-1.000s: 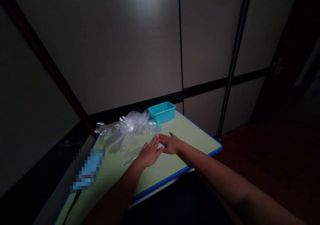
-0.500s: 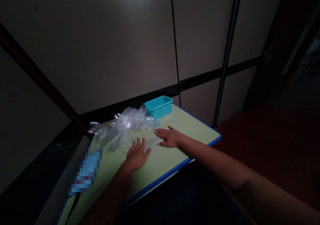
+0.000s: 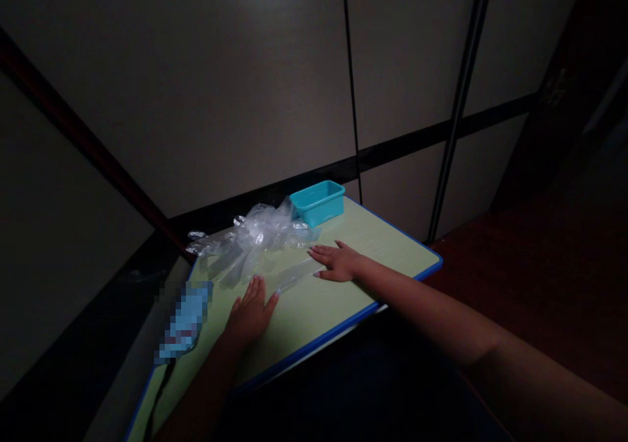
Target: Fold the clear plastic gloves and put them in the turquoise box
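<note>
A thin strip of clear plastic (image 3: 297, 274) lies flat on the pale green table (image 3: 314, 318) between my hands. My left hand (image 3: 251, 312) rests flat at its left end, thumb out to the side and the other fingers close together. At the other end my right hand (image 3: 337, 261) lies palm down with its fingers stretched out, over the plastic. Just beyond them is a loose heap of crumpled clear plastic (image 3: 260, 229), which looks like thin bags or disposable gloves. Neither hand grips anything.
A turquoise plastic bin (image 3: 321, 208) stands at the table's back corner, touching the heap. On the left edge lies a blurred blue packet (image 3: 186, 321), with a dark strap or cord (image 3: 159, 396) below it. Cabinet panels (image 3: 269, 102) rise right behind the table.
My left hand has slid left, away from my right hand, and its fingers have come closer together. More of the plastic strip shows between them. The view has shifted slightly.
</note>
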{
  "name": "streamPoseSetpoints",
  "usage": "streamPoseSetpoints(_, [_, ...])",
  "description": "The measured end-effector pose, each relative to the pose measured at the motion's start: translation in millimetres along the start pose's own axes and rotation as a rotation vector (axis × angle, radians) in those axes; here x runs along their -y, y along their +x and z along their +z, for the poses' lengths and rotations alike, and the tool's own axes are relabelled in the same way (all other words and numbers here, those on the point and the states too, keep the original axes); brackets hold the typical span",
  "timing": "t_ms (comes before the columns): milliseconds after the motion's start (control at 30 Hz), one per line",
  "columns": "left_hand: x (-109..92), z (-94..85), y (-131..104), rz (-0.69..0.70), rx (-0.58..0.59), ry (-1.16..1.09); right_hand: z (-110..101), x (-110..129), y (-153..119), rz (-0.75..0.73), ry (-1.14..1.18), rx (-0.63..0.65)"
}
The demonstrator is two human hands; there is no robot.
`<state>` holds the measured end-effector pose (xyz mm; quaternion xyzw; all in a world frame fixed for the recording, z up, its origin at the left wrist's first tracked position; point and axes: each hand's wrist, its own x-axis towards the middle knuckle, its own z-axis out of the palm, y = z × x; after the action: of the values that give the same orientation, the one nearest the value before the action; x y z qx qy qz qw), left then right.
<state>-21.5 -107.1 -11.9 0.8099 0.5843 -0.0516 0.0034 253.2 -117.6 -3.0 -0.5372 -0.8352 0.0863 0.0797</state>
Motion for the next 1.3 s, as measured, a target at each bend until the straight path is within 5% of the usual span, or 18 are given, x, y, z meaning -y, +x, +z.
streamPoseSetpoints(200, [-22,-13.7,-13,-0.101,-0.116,0.111,2,0,2,0.0,0.011,-0.006])
streamPoseSetpoints(433, [-82,-36.4,4,0.324,-0.215,-0.09,1,0,1,-0.008,0.004,0.002])
streamPoseSetpoints(633, [-117,-21.7,40,0.399,-0.162,-0.2,2,-2,3,-0.023,-0.026,0.014])
streamPoseSetpoints(900, [-107,-6.8,41,0.313,-0.125,-0.168,4,-5,1,0.0,-0.046,0.014])
streamPoseSetpoints(1300, [-61,-10.7,28,0.306,-0.049,-0.129,-3,0,-2,0.0,-0.06,0.034])
